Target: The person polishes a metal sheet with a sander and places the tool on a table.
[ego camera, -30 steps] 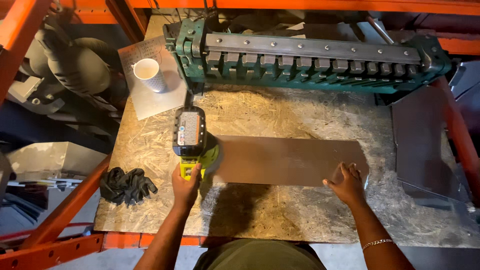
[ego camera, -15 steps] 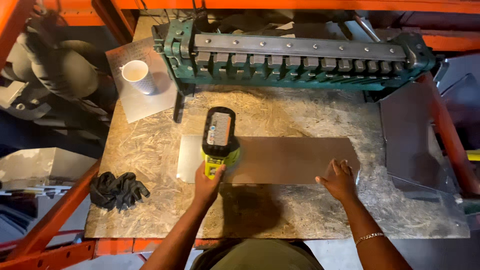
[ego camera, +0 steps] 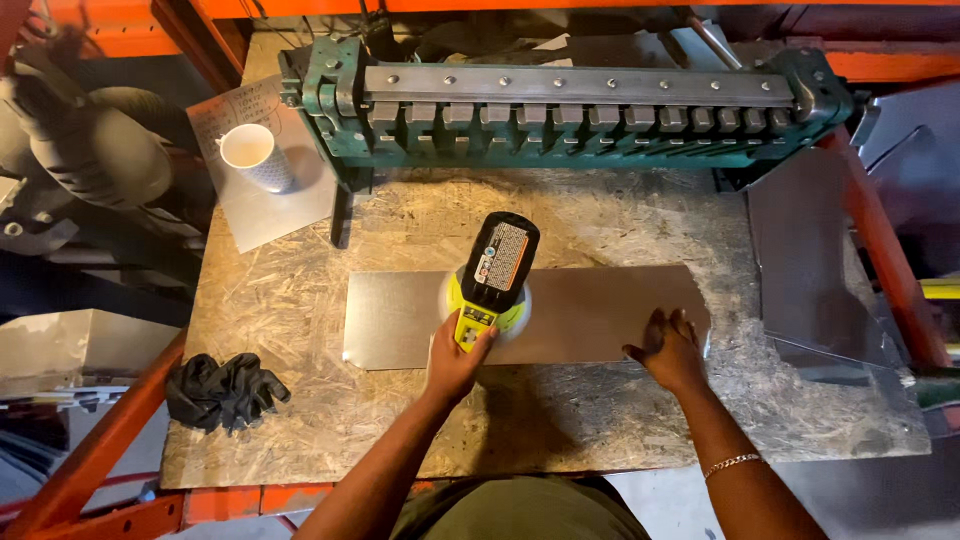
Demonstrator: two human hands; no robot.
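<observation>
— Chipboard surface (ego camera: 300, 300), orange racking around it. What do we have at the middle?

— We have a metal sheet (ego camera: 400, 325) lying flat on it. Our left hand (ego camera: 455, 352) is clenched around a yellow power tool (ego camera: 492, 278), which sits on the sheet near its middle.

— And our right hand (ego camera: 668, 345)?

— Released, fingers spread, pressing flat on the sheet's right end.

— What else do we see?

— Behind the sheet, a green brake (ego camera: 570, 110). Left of the sheet, black gloves (ego camera: 222, 388); beyond them, a paper cup (ego camera: 252, 155) just left of the brake.
</observation>
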